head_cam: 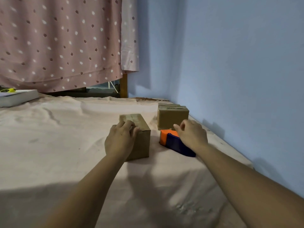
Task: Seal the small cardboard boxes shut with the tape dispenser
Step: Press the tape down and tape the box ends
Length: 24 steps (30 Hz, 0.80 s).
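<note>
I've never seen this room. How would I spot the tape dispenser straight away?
Follow the blue wall on the right down to the pink sheet. Right of the near box and in front of the far box, partly hidden by the right hand, lies the tape dispenser. Unlike the brown boxes, it is orange and dark blue.

On the bed with a pale pink sheet, the nearer brown cardboard box stands about midway across. The farther brown cardboard box stands behind it and to its right, close to the bed's right edge, along which the blue wall runs. The orange-and-blue plastic tape dispenser lies right of the nearer box and just before the farther one.

The left hand holds the nearer box at its near left top corner. The right hand is over the dispenser's right side; whether it grips cannot be told.

At the far left edge lies a flat white book-like block with a small yellow object on it. A spotted pink cloth curtain hangs behind the far edge.
</note>
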Tool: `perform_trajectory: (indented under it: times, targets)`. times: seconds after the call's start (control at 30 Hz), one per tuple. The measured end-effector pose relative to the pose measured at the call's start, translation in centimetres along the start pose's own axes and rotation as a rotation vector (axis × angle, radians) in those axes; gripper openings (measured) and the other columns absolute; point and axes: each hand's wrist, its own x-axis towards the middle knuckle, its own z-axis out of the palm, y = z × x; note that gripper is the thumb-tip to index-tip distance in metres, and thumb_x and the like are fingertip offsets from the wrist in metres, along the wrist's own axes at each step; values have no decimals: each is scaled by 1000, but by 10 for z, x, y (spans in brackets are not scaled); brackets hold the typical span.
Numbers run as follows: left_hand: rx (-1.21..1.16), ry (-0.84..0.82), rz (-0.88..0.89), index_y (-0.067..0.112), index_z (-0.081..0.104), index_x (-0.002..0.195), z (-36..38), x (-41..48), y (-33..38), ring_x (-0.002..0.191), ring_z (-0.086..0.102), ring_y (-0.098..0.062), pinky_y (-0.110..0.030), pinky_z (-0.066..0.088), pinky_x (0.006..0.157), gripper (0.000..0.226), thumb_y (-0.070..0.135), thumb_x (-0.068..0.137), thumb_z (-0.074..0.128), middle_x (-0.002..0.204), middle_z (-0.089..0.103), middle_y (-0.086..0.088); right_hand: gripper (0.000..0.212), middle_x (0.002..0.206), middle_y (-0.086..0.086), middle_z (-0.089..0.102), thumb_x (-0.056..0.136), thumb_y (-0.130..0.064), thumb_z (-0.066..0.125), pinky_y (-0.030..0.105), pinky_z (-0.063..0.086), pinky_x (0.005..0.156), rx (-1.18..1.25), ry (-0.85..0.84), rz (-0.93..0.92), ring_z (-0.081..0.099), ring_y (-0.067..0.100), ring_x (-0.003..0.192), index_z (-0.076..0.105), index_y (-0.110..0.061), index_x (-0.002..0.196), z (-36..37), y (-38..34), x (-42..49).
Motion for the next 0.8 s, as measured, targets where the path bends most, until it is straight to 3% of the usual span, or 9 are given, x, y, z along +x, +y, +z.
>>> perform_trajectory:
  times: [0.1, 0.23, 0.33, 0.4, 0.47, 0.67, 0.8]
  targets:
    - [3, 9, 17, 25, 63, 113, 0, -1, -4, 109, 48, -22, -35, 46, 74, 38, 52, 92, 46, 120, 58, 3, 51, 90, -5, 59, 83, -74, 39, 39, 39, 84, -193, -171, 8, 54, 21, 94, 53, -27, 92, 3, 15, -3]
    - [-3, -1, 9, 24, 64, 111, 2, 0, -6, 110, 48, -23, -37, 48, 75, 41, 55, 88, 52, 120, 58, 2, 38, 95, -7, 58, 81, -64, 54, 40, 36, 87, -222, -334, -1, 49, 18, 90, 50, -30, 95, 4, 24, -10]
    - [12, -5, 29, 23, 64, 110, 1, 1, -6, 108, 49, -23, -36, 48, 74, 42, 56, 87, 52, 119, 58, 2, 30, 104, -4, 62, 80, -53, 61, 37, 41, 85, -187, -328, -13, 54, 20, 96, 52, -30, 97, 9, 27, -10]
    - [37, -11, 50, 24, 63, 111, -1, 1, -8, 106, 49, -22, -34, 45, 71, 42, 56, 87, 52, 118, 58, 3, 37, 108, -3, 63, 78, -53, 62, 35, 49, 81, -150, -319, -20, 56, 20, 99, 54, -31, 107, 13, 29, -10]
    - [59, -13, 74, 24, 63, 110, -2, 1, -10, 103, 49, -22, -34, 45, 71, 43, 57, 85, 53, 116, 58, 2, 51, 112, -4, 62, 76, -57, 64, 34, 51, 80, -137, -308, -19, 56, 20, 102, 53, -30, 118, 15, 30, -10]
    - [96, -35, 86, 24, 61, 109, -4, 0, -9, 104, 49, -22, -34, 46, 72, 40, 56, 87, 52, 115, 57, 2, 65, 106, -4, 64, 69, -78, 55, 32, 50, 74, -134, -224, 2, 57, 20, 101, 55, -32, 115, 25, 32, -15]
    - [138, -36, 95, 24, 60, 109, -6, -2, -4, 104, 50, -23, -34, 45, 70, 36, 53, 91, 48, 115, 57, 1, 62, 115, -5, 62, 75, -62, 62, 34, 51, 80, -139, -217, -21, 55, 20, 108, 51, -30, 127, 24, 33, -18]
